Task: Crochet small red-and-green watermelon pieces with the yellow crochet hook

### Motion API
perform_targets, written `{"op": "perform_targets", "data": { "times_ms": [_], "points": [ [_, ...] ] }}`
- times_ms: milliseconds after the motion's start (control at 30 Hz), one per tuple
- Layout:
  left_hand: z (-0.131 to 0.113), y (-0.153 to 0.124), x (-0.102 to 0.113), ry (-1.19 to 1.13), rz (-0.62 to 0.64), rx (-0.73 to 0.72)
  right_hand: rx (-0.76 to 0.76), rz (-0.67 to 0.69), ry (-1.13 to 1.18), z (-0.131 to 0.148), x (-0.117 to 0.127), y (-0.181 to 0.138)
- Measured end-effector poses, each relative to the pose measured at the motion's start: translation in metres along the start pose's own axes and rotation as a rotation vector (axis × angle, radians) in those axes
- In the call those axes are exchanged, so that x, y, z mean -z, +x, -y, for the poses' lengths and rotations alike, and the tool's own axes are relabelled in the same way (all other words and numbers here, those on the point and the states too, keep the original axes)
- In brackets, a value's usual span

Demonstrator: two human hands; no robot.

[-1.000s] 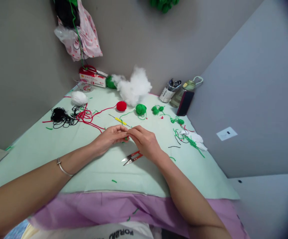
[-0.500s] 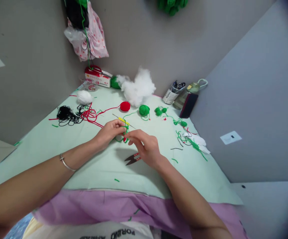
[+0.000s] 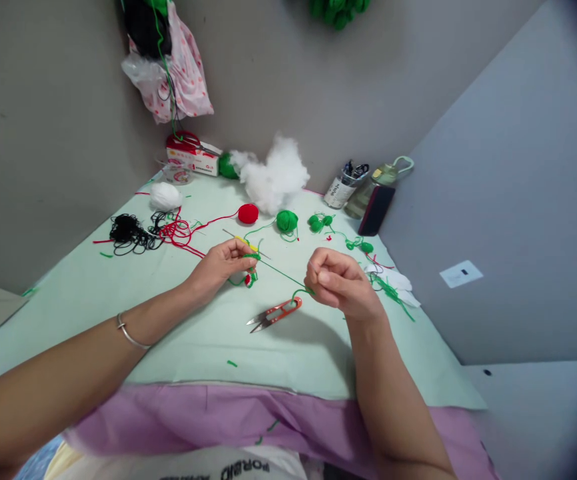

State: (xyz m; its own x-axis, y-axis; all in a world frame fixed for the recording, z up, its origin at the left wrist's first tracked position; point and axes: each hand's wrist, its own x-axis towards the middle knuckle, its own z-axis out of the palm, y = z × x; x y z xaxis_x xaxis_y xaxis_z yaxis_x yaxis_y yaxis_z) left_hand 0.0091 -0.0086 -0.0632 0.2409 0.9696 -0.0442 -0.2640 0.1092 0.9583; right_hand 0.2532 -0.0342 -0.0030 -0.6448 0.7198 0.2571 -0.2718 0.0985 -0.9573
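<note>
Between thumb and fingers, my left hand pinches a small crocheted piece in green, red and white. My right hand is closed on a strand of green yarn, stretched taut from the piece, its loose end hanging below the fingers. Just beyond my left hand lies a crochet hook with a yellow grip, partly hidden by the fingers. Orange-handled thread snips lie on the table below and between the hands, blades pointing left.
A red yarn ball and a green yarn ball sit behind the hands, before white stuffing. Tangled black yarn and a white ball lie left. At right stand a pen cup, a phone and a bottle.
My right hand has moved right and away from the crocheted piece, drawing the green strand out straight. The snips are now fully uncovered. My left hand stays almost in place.
</note>
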Motion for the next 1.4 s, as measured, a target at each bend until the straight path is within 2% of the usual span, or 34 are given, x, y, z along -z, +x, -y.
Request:
{"op": "perform_targets", "data": {
  "times_ms": [367, 500, 567, 667, 767, 867, 1100, 1233, 1400],
  "points": [
    [0.000, -0.001, -0.002, -0.030, 0.005, 0.003, -0.020, 0.168, 0.120, -0.001, 0.014, -0.013],
    [-0.001, -0.002, -0.002, -0.016, 0.011, -0.002, -0.028, 0.180, 0.144, 0.000, 0.016, -0.016],
    [-0.002, -0.003, -0.003, -0.010, 0.011, -0.018, -0.074, 0.121, 0.065, 0.003, 0.013, -0.012],
    [-0.002, -0.004, -0.004, -0.003, 0.008, -0.073, -0.155, -0.083, -0.186, 0.002, 0.004, 0.000],
    [-0.001, -0.006, -0.004, 0.037, 0.038, -0.106, -0.130, -0.288, -0.441, -0.008, -0.007, 0.013],
    [0.001, -0.007, -0.004, 0.070, 0.081, -0.116, -0.106, -0.384, -0.621, -0.023, -0.014, 0.020],
    [0.003, -0.010, -0.007, 0.104, 0.101, -0.130, -0.076, -0.337, -0.852, -0.038, -0.025, 0.022],
    [0.006, -0.010, -0.008, 0.110, 0.117, -0.147, -0.015, -0.295, -0.914, -0.039, -0.025, 0.023],
    [0.009, -0.010, -0.008, 0.124, 0.109, -0.149, -0.019, -0.251, -0.952, -0.042, -0.024, 0.023]
  ]
}}
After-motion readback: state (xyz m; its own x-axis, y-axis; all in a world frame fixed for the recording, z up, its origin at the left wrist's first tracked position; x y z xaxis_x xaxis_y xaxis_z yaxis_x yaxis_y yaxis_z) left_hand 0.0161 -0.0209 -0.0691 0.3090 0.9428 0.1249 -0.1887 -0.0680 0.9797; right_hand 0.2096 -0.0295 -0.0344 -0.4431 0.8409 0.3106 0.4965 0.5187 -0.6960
